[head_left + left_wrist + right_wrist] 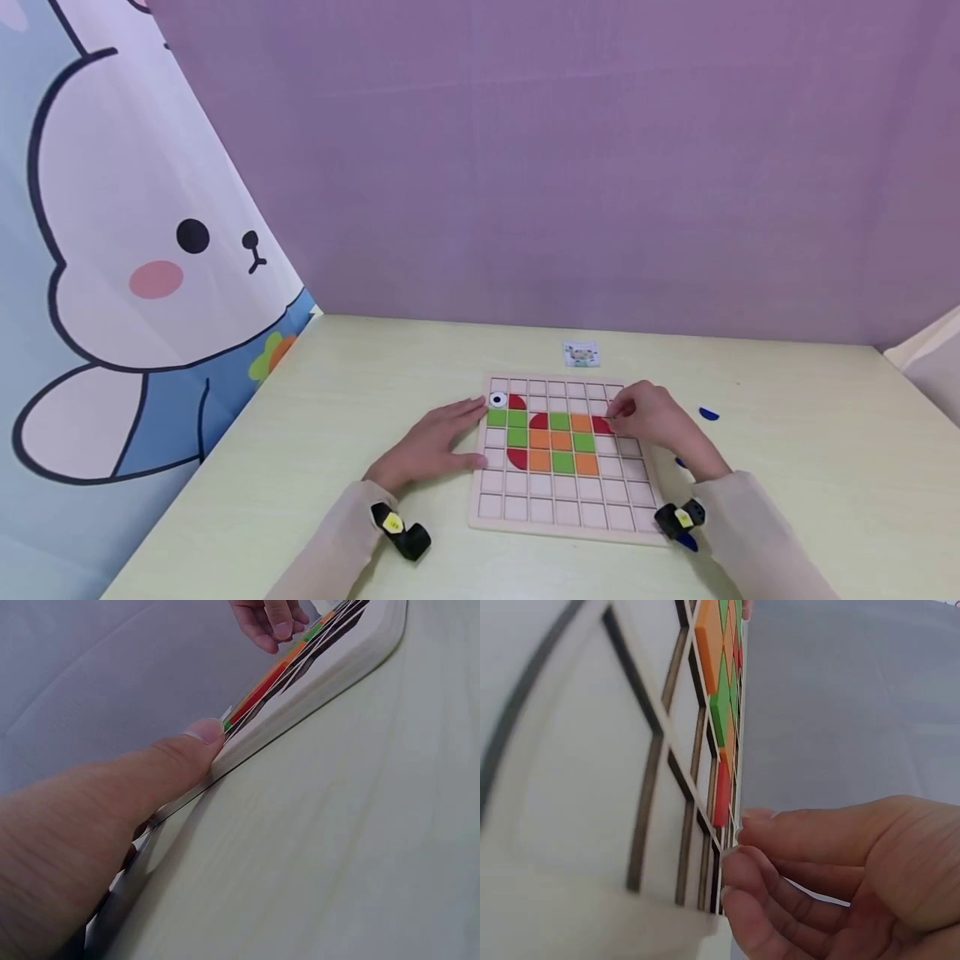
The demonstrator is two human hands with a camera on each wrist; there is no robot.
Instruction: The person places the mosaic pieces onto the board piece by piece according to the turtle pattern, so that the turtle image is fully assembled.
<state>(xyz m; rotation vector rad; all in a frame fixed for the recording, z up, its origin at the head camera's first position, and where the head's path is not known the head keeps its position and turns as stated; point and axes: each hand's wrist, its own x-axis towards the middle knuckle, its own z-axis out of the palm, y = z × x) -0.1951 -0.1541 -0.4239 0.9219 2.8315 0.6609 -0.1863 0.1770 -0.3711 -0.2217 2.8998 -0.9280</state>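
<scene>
A pale wooden grid board [566, 512] lies on the table, with green, orange and red tiles in its cells and a round eye piece [498, 400] at upper left. My left hand [435, 442] rests against the board's left edge, fingers stretched out; its thumb [176, 765] touches the side in the left wrist view. At the right of the pattern, my right hand [651, 415] has its fingertips beside a red tile [602, 425]. In the right wrist view this tile sits in its cell, and the loosely bent fingers [757, 892] show nothing between them.
A small printed card [581, 354] lies behind the board. Blue pieces are on the table to the right, one [708, 413] beyond the right hand, others partly hidden by the right arm. A purple cloth [555, 167] hangs behind the table, a cartoon-printed cloth [150, 333] at left.
</scene>
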